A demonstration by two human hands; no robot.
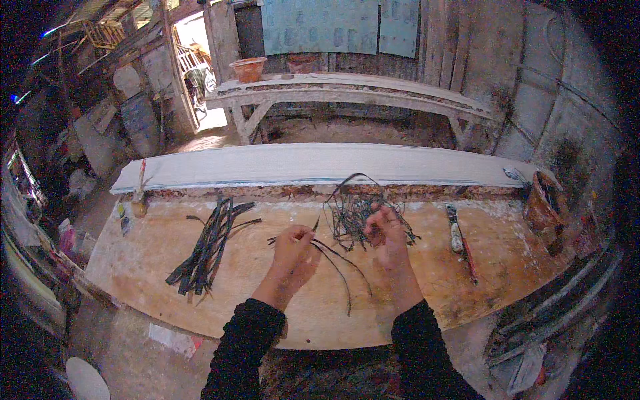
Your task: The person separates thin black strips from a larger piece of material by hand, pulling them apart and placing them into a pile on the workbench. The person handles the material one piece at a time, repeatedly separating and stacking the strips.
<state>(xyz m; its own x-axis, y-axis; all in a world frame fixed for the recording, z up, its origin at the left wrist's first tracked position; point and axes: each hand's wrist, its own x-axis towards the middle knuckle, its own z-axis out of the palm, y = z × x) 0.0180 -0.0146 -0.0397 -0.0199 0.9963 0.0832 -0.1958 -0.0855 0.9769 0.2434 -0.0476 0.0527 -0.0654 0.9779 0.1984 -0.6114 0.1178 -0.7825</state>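
My left hand [295, 252] is closed in a pinch over the middle of the wooden board. Between its fingers are a few thin dark strips [349, 259], whose long ends curve down across the board to the right. My right hand [387, 233], fingers curled, is over the right side of a tangled heap of narrow dark strips [350, 217]. Whatever its fingertips hold, if anything, is too small to make out. One strip arches in a loop above the heap. To the left of my left hand lies a loose bundle of wider, flat dark strips [212, 247].
The wooden board [413, 300] has a long white-covered surface [320, 163] along its far side. At right lie a brush [455, 230] and a red-handled tool [470, 260], near a brown pot [547, 203]. A small jar [139, 205] stands far left. Behind is a pale bench [360, 93].
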